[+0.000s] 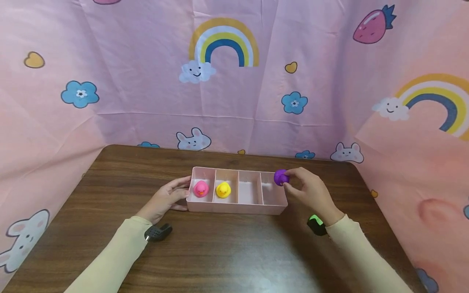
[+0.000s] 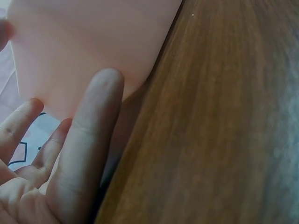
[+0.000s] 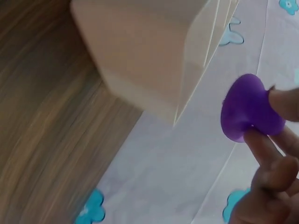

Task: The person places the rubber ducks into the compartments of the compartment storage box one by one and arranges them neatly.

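Well, from where I stand, a long pale pink box (image 1: 237, 208) sits on a dark wood-grain desk (image 1: 205, 256) in front of a person. Take the box as the middle of a clock, with six o'clock nearest the person. Its four compartments (image 1: 248, 194) run side by side from nine o'clock across to three. In the first, at the nine o'clock end, sits a small pink duck (image 1: 201, 188); in the one next to it sits a yellow duck (image 1: 223, 189). Both turn their beaks toward six o'clock.

The left hand (image 1: 165, 199) is at nine o'clock, spread rather wide, fingers and thumb fairly straight, their tips touching the end of the box. The right hand (image 1: 311, 192), over by three o'clock, is drawn narrow: it pinches a small purple toy (image 1: 280, 178) between thumb and fingers at the box's two o'clock corner, which the toy partly hides from me. How high it is held I can't tell.

Pale yellow sleeves (image 1: 117, 252) reach down to the wrists. A black device (image 1: 158, 232) shows by the left wrist, a black-and-green device (image 1: 316, 226) by the right. Beyond twelve o'clock, and round both sides of the desk, hangs a pink cloth (image 1: 146, 85) printed with rainbows (image 1: 224, 21), blue flowers (image 1: 88, 98) and white rabbits (image 1: 194, 142).
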The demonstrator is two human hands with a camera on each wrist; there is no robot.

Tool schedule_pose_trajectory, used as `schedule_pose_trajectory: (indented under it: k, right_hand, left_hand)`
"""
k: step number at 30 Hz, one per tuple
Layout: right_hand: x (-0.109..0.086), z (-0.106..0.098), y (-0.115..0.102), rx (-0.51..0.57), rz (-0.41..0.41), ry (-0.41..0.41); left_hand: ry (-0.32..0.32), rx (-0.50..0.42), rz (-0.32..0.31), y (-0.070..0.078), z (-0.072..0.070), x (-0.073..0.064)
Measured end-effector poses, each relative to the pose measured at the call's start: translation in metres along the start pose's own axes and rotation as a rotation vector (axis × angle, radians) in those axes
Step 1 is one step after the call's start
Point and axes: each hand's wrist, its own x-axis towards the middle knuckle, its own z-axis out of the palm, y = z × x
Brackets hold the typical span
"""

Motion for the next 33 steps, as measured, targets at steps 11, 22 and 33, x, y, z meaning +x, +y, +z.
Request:
schedule_pose_trajectory:
  k: [11,22,33]
  right_hand:
    - [0.019,0.046,-0.031,0.07,-0.06,-0.009]
    - [0.038,0.068,-0.044,-0.014,-0.014,-0.217]
    - [0.045,0.081,-0.045,-0.112,-0.016,-0.289]
  left_hand:
    - [0.021,0.018,0.001,0.005,0.002,-0.001]
    - [0.04,0.04,-0.01,0.006,0.004,0.002]
    - [0.043,0.009,-0.016,0.001,0.005,-0.002]
